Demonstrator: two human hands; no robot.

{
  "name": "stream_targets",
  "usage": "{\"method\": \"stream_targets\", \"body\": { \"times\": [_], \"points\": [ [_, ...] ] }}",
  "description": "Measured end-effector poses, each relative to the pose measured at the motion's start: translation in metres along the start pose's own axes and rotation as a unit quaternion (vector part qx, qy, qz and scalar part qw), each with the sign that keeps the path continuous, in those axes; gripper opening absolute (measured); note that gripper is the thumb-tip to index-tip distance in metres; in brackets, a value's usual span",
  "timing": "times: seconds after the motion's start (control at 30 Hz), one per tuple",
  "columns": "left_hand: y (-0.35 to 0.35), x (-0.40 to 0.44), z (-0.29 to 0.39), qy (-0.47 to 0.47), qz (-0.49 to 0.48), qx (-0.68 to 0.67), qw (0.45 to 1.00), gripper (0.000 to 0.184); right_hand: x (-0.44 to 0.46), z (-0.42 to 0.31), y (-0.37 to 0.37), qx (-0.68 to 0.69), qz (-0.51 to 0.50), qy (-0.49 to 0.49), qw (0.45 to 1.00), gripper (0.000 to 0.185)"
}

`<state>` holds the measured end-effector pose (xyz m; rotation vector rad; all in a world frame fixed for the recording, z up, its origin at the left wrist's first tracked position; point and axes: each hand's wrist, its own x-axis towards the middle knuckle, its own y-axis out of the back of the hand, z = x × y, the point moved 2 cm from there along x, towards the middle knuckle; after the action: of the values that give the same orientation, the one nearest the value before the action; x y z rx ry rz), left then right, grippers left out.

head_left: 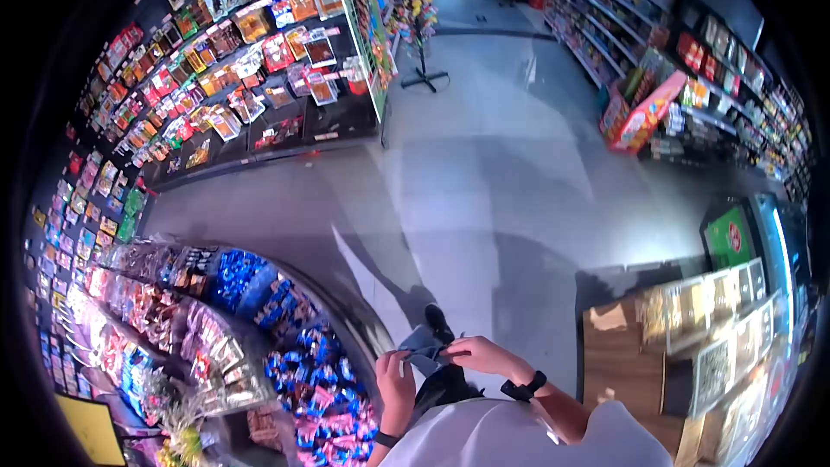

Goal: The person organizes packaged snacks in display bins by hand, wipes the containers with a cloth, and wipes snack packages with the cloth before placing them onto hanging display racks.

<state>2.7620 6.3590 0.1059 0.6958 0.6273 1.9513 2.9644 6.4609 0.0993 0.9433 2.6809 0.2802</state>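
My left hand (396,387) and my right hand (482,355) meet low in front of my body. Between them is a small grey-blue piece of soft, thin material (424,352), pinched at its left end by the left fingers and at its right end by the right ones. Its exact kind is too small to make out. A dark watch (525,387) is on my right wrist, and a dark band (386,438) circles the left. Below the hands, a dark shoe (438,323) shows on the floor.
A curved candy bin (333,316) with blue and pink wrapped sweets stands close on my left. To the right is a wooden display stand (618,363) with clear packages. Hanging snack packets (251,26) fill the left wall. A tiled aisle (458,156) runs ahead between shelves (588,13) and a rack (421,60).
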Motion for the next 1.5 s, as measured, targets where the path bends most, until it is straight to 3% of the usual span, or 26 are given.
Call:
{"method": "stream_targets", "body": {
  "times": [0.07,0.13,0.2,0.27,0.33,0.43,0.47,0.53,0.6,0.7,0.8,0.83,0.93,0.97,1.0,1.13,1.2,1.23,1.3,1.37,1.4,1.43,1.5],
  "points": [
    [-0.025,0.056,-0.011,-0.008,0.008,-0.004,1.0,0.019,0.039,-0.012,0.049,-0.015,0.019,-0.019,1.0,0.028],
    [-0.033,0.113,-0.013,-0.018,0.027,0.029,0.999,0.018,0.076,-0.019,0.092,-0.054,0.043,0.059,0.996,0.026],
    [-0.046,0.177,-0.028,-0.04,0.025,0.006,0.999,0.013,0.116,-0.036,0.143,-0.022,0.015,0.039,0.999,0.024],
    [-0.05,0.244,-0.035,-0.01,-0.054,-0.133,0.99,0.011,0.143,-0.058,0.186,0.02,-0.048,-0.002,0.999,0.022],
    [-0.051,0.314,-0.024,-0.013,-0.1,-0.178,0.979,0.011,0.18,-0.07,0.23,-0.051,-0.041,0.043,0.997,0.021],
    [-0.056,0.4,-0.011,-0.024,-0.089,-0.167,0.982,0.01,0.237,-0.089,0.281,-0.024,0.083,0.021,0.996,0.02],
    [-0.052,0.427,0.002,-0.073,-0.06,-0.157,0.983,0.011,0.262,-0.091,0.29,-0.025,0.078,0.024,0.996,0.02],
    [-0.048,0.474,0.02,-0.118,-0.019,-0.144,0.982,0.012,0.315,-0.098,0.317,-0.077,0.221,0.075,0.969,0.022],
    [-0.047,0.523,0.028,-0.214,0.05,-0.134,0.966,0.014,0.373,-0.092,0.334,-0.127,0.233,0.112,0.958,0.025],
    [-0.058,0.587,0.005,-0.167,0.086,-0.134,0.973,0.015,0.458,-0.088,0.345,-0.05,0.278,0.146,0.948,0.024],
    [-0.067,0.636,-0.015,-0.107,0.126,-0.124,0.978,0.013,0.53,-0.089,0.377,-0.096,0.215,0.102,0.966,0.022],
    [-0.068,0.651,-0.021,-0.055,0.12,-0.13,0.983,0.011,0.553,-0.096,0.385,0.012,0.195,0.071,0.978,0.022],
    [-0.061,0.715,-0.031,-0.004,0.146,-0.098,0.984,0.005,0.644,-0.081,0.409,0.072,0.13,0.077,0.986,0.023],
    [-0.06,0.733,-0.039,0.008,0.16,-0.102,0.982,0.005,0.673,-0.078,0.417,-0.022,0.107,0.095,0.989,0.025],
    [-0.063,0.76,-0.054,0.03,0.188,-0.111,0.975,0.005,0.716,-0.089,0.424,-0.031,0.088,0.101,0.991,0.025],
    [-0.025,0.822,-0.082,0.161,0.192,-0.126,0.96,0.006,0.826,-0.157,0.394,0.019,0.009,0.129,0.991,0.032],
    [-0.013,0.849,-0.114,0.21,0.171,-0.176,0.947,0.007,0.866,-0.173,0.365,-0.085,-0.04,0.147,0.985,0.034],
    [-0.001,0.869,-0.128,0.217,0.174,-0.172,0.945,0.007,0.896,-0.166,0.345,-0.013,-0.07,0.151,0.986,0.036],
    [0.022,0.908,-0.16,0.264,0.093,-0.494,0.823,0.009,0.948,-0.156,0.31,-0.007,-0.124,0.096,0.988,0.039],
    [0.051,0.953,-0.204,0.275,0.068,-0.472,0.835,0.01,0.994,-0.188,0.28,0.014,-0.212,-0.012,0.977,0.047],
    [0.068,0.974,-0.207,0.275,0.07,-0.462,0.84,0.01,1.027,-0.18,0.263,0.009,-0.209,-0.012,0.978,0.047],
    [0.076,0.979,-0.224,0.284,0.066,-0.469,0.834,0.01,1.051,-0.155,0.234,0.071,-0.254,0.034,0.964,0.049],
    [0.096,1.035,-0.262,0.195,0.034,-0.352,0.915,0.013,1.105,-0.17,0.208,0.141,-0.257,0.107,0.95,0.047]
  ]
}}
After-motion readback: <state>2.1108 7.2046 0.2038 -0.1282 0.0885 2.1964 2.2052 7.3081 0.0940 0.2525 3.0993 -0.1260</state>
